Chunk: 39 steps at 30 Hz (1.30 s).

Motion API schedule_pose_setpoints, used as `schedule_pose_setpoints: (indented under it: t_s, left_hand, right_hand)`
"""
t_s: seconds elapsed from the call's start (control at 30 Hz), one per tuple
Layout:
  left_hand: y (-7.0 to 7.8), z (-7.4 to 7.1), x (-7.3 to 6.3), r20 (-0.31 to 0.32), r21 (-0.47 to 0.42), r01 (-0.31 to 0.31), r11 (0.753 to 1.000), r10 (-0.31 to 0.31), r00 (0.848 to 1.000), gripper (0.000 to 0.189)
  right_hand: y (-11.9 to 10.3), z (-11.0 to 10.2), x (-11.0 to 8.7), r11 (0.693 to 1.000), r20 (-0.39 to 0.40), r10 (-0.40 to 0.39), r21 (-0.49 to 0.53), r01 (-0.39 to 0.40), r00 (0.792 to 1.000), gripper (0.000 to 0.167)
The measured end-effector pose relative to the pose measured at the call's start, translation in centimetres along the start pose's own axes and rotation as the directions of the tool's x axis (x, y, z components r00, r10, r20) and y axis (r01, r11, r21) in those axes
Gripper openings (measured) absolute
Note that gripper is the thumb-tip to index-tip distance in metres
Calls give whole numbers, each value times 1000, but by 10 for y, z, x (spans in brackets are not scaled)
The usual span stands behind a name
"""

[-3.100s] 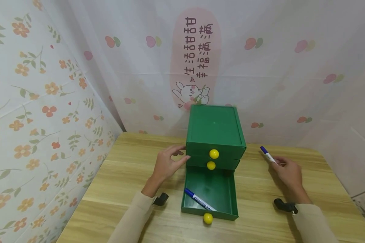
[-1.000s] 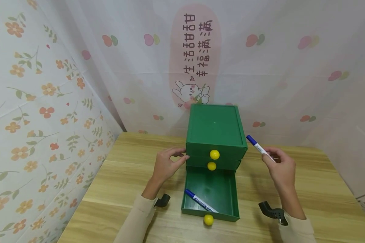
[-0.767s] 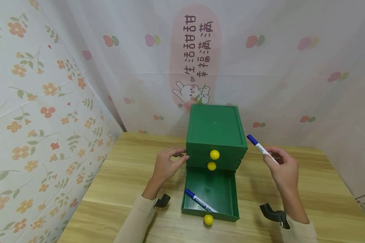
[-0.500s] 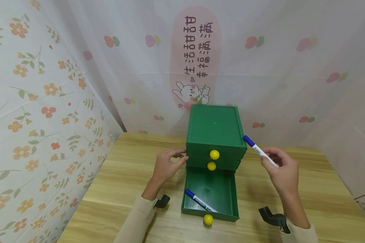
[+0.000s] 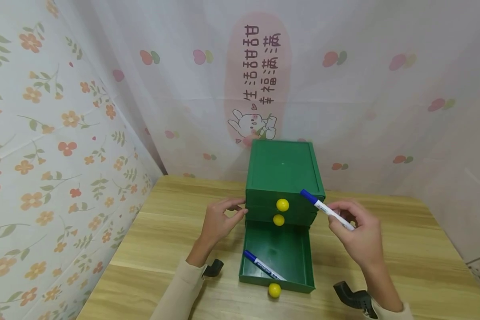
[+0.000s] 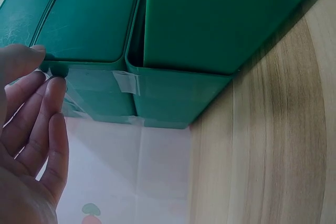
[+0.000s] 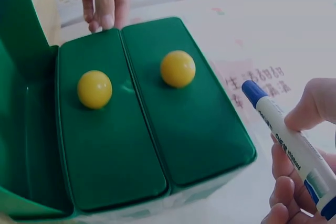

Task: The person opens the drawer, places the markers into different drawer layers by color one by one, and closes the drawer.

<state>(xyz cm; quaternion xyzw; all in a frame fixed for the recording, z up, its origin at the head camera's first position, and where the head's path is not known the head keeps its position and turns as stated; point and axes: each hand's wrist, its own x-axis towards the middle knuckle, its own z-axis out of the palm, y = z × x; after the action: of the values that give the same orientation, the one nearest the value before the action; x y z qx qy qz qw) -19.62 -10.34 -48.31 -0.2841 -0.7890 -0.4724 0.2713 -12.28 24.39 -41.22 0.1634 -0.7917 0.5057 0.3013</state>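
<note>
A green drawer cabinet [image 5: 282,166] stands on the table with its bottom drawer [image 5: 280,249] pulled out; the two upper drawers are in. Inside that drawer a blue-capped whiteboard marker [image 5: 264,265] lies slantwise against the front wall. My left hand [image 5: 220,220] holds the cabinet's left front edge, thumb at the front and fingertips at the side, as the left wrist view shows. Between thumb and fingers, my right hand [image 5: 358,229] grips a second whiteboard marker [image 7: 291,142], its blue cap pointing up and left, in front of the cabinet's right corner.
Yellow ball knobs [image 5: 282,205] stick out from the drawer fronts. Wood-grain table [image 5: 156,249] surface extends to both sides. A printed curtain [image 5: 184,111] hangs right behind the cabinet, and a floral one [image 5: 64,178] is at the left.
My right hand has lifted the marker from the right side and carried it leftward to the cabinet's front right corner. The left hand has kept its place at the cabinet.
</note>
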Motion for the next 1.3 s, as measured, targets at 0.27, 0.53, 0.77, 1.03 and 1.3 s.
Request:
schedule_pose_setpoints:
  t_s: [0.27, 0.53, 0.77, 1.03, 1.3]
  left_hand:
    - [1, -1, -2, 2, 11, 12, 1000, -12, 1000, 20]
    - [0, -1, -2, 10, 14, 29, 999, -29, 1000, 21]
    - [1, -1, -1, 8, 8, 20, 1000, -20, 1000, 20]
    - [1, -1, -1, 4, 9, 18, 1000, -18, 1000, 20]
    - [-1, 0, -1, -5, 22, 13, 1000, -13, 1000, 19]
  right_hand:
    - [-11, 12, -4, 996, 94, -85, -6, 86, 992, 34]
    - [-14, 28, -11, 995, 173, -92, -20, 97, 981, 37]
    - [-12, 40, -14, 996, 210, -91, -2, 93, 973, 37]
    - [-11, 49, -15, 998, 274, -55, -18, 62, 960, 36]
    - [-9, 56, -16, 998, 309, -41, -35, 54, 950, 33]
